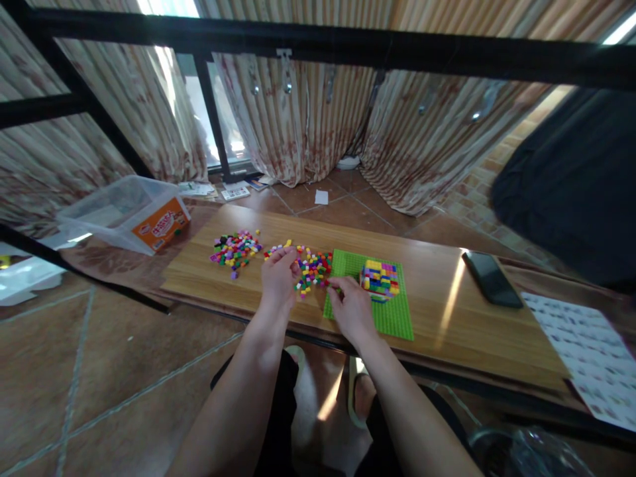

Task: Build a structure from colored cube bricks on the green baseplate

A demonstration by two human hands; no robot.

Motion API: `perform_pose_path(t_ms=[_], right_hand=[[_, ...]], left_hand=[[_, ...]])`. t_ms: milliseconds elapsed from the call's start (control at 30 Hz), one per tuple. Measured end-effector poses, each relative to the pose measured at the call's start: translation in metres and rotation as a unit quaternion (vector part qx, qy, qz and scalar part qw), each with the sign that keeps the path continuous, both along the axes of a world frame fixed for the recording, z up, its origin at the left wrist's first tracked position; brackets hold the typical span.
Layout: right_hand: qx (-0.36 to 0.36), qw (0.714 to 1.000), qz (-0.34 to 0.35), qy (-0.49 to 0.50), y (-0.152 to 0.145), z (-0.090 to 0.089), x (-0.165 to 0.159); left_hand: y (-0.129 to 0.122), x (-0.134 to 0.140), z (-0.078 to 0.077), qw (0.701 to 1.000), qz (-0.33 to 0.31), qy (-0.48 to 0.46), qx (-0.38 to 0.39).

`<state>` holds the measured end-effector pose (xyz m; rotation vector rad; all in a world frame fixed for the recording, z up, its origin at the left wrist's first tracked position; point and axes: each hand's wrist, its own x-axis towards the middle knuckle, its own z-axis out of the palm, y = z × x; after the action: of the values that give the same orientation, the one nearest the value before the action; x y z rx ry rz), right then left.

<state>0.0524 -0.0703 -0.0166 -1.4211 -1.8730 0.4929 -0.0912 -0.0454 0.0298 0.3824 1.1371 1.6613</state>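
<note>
The left hand (279,273) hangs over the loose bricks (314,266), apart from the right hand (354,308), which is nearer the build (379,279), just beyond it rightward on the plate (397,323); whether either hand's curled fingers pinch a brick, one cannot tell

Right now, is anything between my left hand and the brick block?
Yes: loose bricks lie just right of your left hand, and beyond them your right hand is over the green plate, beside the block.
</note>
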Motion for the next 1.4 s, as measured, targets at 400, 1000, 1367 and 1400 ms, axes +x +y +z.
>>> perform_pose_path(t_ms=[400,1000,1367,1400], right_hand=[[-0.044,0.989,-0.016,-0.138,0.011,-0.009,-0.015],[0.076,0.986,-0.134,0.066,-0.016,0.03,0.083],[0.076,0.987,-0.14,-0.004,-0.011,0.019,0.101],[0.076,0.987,-0.142,-0.015,-0.01,0.018,0.102]], left_hand=[[-0.001,0.008,0.002,0.999,-0.038,0.005,-0.009],[0.0,0.043,-0.012,0.961,-0.176,0.215,0.014],[-0.014,0.091,-0.016,0.857,-0.272,0.423,0.111],[-0.016,0.093,-0.016,0.85,-0.279,0.433,0.114]])
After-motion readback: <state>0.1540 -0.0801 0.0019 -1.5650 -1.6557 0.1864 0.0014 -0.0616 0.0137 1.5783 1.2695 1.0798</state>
